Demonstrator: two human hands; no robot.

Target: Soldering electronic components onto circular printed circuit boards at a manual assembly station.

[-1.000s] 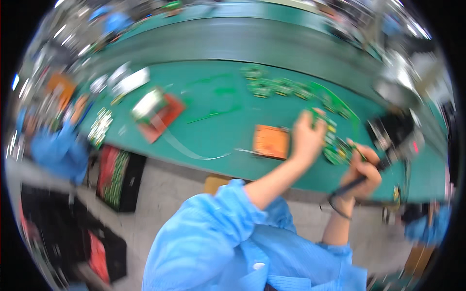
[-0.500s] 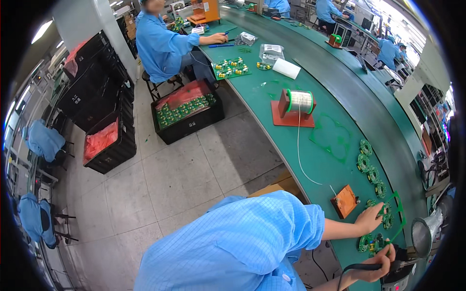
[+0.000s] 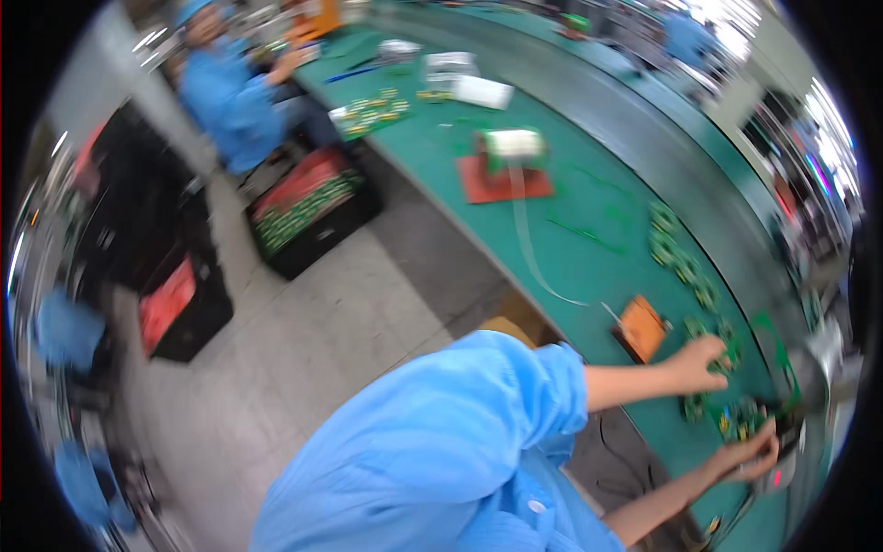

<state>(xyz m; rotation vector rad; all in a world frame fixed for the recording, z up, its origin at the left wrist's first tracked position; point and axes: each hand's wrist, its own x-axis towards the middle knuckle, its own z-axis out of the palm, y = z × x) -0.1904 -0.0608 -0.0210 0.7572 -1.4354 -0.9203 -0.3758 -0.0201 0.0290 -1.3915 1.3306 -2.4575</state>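
My left hand [image 3: 697, 364] reaches over the bench among small round green circuit boards [image 3: 694, 405], thumb and fingers apart at the boards' edge. No object shows in its grasp. Nearer to me, my right hand [image 3: 747, 454] is bent beside a board with raised components [image 3: 739, 419]. Motion blur smears its fingertips, so what they touch or hold is unclear. A thin green frame [image 3: 780, 354] lies beyond my hands. Left of them sits an orange-topped block [image 3: 643, 324], with the end of a solder wire beside it.
A solder spool [image 3: 515, 145] stands on a red base [image 3: 504, 180]. More round boards [image 3: 676, 247] line the conveyor side. A metal cone [image 3: 821, 368] is at the right. Across the floor, a seated co-worker [image 3: 235, 101] is near a black crate [image 3: 317, 241] of boards.
The whole view has shifted and blurred. The soldering iron's dark handle, seen in my right hand before, no longer shows there. The green frame now appears apart from my left hand.
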